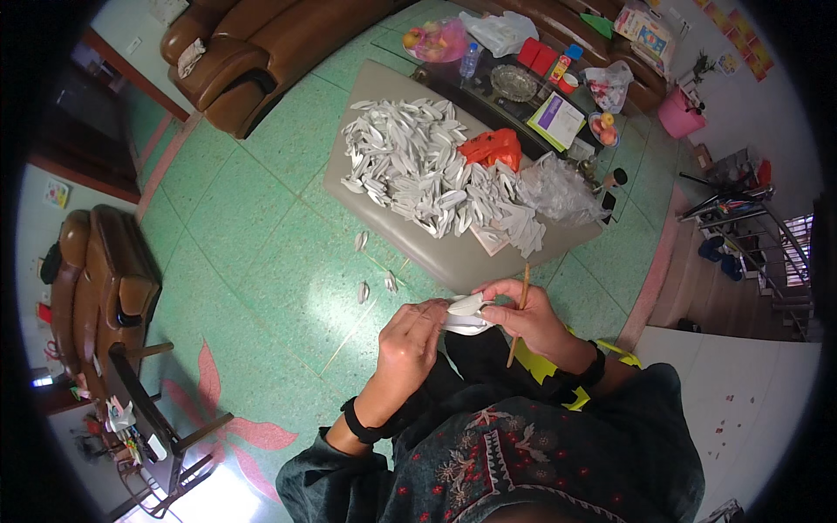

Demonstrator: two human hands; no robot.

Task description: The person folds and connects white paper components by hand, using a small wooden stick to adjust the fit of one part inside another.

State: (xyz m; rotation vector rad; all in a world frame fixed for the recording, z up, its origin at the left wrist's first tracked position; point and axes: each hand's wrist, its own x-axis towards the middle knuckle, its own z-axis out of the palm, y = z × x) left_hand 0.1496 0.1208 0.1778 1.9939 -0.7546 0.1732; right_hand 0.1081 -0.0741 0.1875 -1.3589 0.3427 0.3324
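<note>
Above my lap, my left hand (407, 342) is closed, fingers pinching a white, narrow folded piece (467, 305). Its exact kind cannot be made out. From the other side my right hand (536, 324) touches that piece with thumb and fingers, while a thin wooden stick (525, 292) stands nearly upright in its grip. Just beyond my hands, a big heap of similar grey-white, leaf-shaped pieces (405, 157) covers much of a low grey table (445, 263). Some hang near its front edge.
A red plastic bag (493, 148) and a clear plastic bag (562, 192) lie by the heap. Several loose pieces, one at the left (361, 241), are on the green floor (253, 261). Behind is a dark table with a glass dish (513, 83). Brown sofas (270, 52) stand around.
</note>
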